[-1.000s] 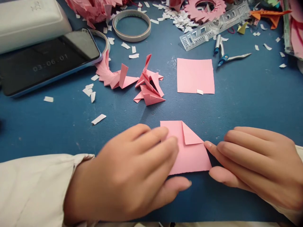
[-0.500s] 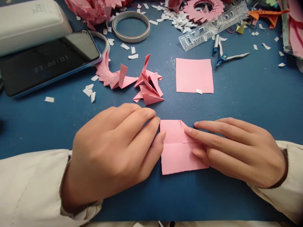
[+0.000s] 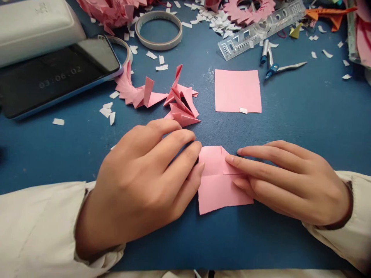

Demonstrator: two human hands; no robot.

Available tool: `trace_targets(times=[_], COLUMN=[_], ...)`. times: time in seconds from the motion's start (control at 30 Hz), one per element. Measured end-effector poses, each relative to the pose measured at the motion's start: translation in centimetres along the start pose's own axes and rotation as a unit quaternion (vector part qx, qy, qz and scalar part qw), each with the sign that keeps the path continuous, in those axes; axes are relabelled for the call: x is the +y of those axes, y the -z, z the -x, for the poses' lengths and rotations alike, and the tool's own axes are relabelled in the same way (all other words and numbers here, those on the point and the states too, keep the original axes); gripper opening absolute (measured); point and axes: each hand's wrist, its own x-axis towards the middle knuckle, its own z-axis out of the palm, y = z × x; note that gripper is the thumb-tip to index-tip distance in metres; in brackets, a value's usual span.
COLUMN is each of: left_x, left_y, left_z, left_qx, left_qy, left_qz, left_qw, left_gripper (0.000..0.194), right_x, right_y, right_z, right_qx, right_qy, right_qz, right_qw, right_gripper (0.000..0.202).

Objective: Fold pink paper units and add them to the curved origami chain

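A small pink paper sheet (image 3: pixel 216 189) lies in front of me, with a crease across its middle and its top right corner folded down. My left hand (image 3: pixel 147 177) pinches the sheet's top left corner between thumb and fingertips, and that corner curls up slightly. On the right, my right hand (image 3: pixel 286 179) holds the sheet's other side, index fingertip on the folded flap and thumb just below it. Its other fingers stretch out past the edge. Just beyond my left hand sit folded pink paper pieces (image 3: pixel 182 102), some joined in a curved chain (image 3: pixel 136 90).
A flat pink square (image 3: pixel 237 90) lies farther off. Behind it are a clear ruler (image 3: pixel 240 42) and a compass (image 3: pixel 272 69). A tape roll (image 3: pixel 159 44), a phone (image 3: pixel 60 77) and a white case (image 3: pixel 37 27) stand at the back left. White paper scraps (image 3: pixel 220 25) are scattered about.
My left hand has moved slightly right and now has the sheet's top left corner curling up. The right hand has stayed nearly in place.
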Motion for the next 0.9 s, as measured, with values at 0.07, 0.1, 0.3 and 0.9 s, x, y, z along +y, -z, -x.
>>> trace_targets(times=[0.07,0.1,0.3,0.9], left_x=[-0.04,-0.05,0.07,0.29], left_y=[0.01,0.00,-0.01,-0.04], left_z=[0.04,0.04,-0.06,-0.23], left_qx=[0.011,0.011,0.006,0.002], left_qy=[0.001,-0.001,-0.005,-0.015], left_qz=[0.015,0.019,0.030,0.027], left_qw=[1.000,1.000,1.000,1.000], left_gripper=[0.021,0.019,0.017,0.017], right_x=[-0.02,-0.03,0.03,-0.03], right_y=[-0.01,-0.02,0.00,-0.09], right_z=[-0.03,-0.03,-0.01,-0.16], right_qx=[0.002,0.002,0.006,-0.047], right_qy=[0.000,0.001,0.005,-0.011], right_qz=[-0.001,-0.001,0.001,0.029], right_qw=[1.000,1.000,1.000,0.998], right_gripper=[0.011,0.012,0.013,0.038])
